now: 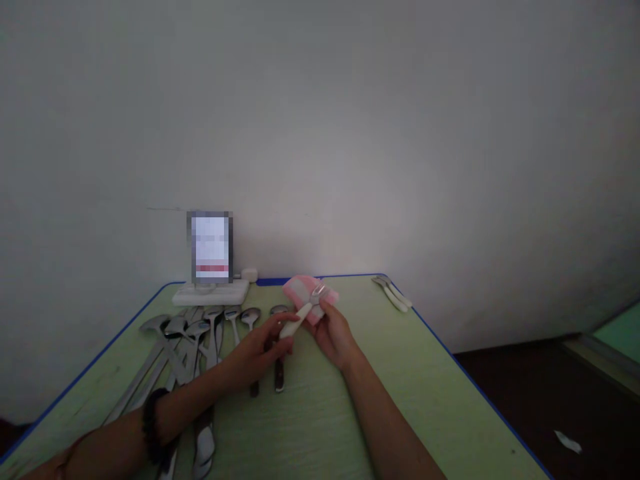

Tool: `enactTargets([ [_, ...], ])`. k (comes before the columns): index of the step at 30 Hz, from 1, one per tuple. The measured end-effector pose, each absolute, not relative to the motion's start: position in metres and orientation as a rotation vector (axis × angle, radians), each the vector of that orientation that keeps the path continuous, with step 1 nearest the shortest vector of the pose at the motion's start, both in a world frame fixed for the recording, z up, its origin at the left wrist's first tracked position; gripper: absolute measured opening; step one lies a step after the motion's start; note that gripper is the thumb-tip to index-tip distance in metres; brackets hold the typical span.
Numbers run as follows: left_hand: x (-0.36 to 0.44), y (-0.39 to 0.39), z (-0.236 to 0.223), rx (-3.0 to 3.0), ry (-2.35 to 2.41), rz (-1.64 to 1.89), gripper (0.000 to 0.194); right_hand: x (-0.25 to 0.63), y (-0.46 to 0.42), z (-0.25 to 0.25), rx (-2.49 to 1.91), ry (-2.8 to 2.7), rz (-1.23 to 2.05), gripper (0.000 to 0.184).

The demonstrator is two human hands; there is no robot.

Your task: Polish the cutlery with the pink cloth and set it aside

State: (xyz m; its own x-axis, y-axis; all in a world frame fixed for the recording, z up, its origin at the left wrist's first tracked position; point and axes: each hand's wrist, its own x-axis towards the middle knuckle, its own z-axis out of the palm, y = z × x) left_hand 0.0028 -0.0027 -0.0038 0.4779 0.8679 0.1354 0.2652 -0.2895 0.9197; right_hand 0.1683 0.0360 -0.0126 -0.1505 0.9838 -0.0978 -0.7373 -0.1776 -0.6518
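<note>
My left hand is closed round the white handle of a fork, whose metal head points up and to the right. A pink and white cloth is gripped in my right hand, with the thumb by the fork's head. The cloth lies behind the metal head and touches it. Beneath my left hand, a spoon with a dark handle rests on the table, partly hidden. Another dark-handled spoon lies just left of it.
Spoons and ladles lie heaped on the green table at left, some under my left forearm. A blurred screen stands on a white base. White-handled cutlery lies at the back right edge. A wall rises behind.
</note>
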Motion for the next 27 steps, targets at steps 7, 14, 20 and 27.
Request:
enactTargets([
  [7,0.000,-0.004,0.002,1.750,0.843,0.849,0.034,0.171,0.030,-0.004,-0.583,-0.551,1.749,0.030],
  [14,0.003,-0.004,0.001,1.751,0.852,0.834,0.036,0.169,0.034,-0.007,-0.586,-0.534,1.713,0.025],
  [20,0.004,-0.002,-0.004,1.701,0.916,0.897,0.035,0.168,0.034,-0.008,-0.617,-0.561,1.695,0.018],
  [27,0.007,0.002,-0.009,1.571,0.910,0.962,0.034,0.167,0.032,-0.010,-0.623,-0.670,1.684,0.020],
])
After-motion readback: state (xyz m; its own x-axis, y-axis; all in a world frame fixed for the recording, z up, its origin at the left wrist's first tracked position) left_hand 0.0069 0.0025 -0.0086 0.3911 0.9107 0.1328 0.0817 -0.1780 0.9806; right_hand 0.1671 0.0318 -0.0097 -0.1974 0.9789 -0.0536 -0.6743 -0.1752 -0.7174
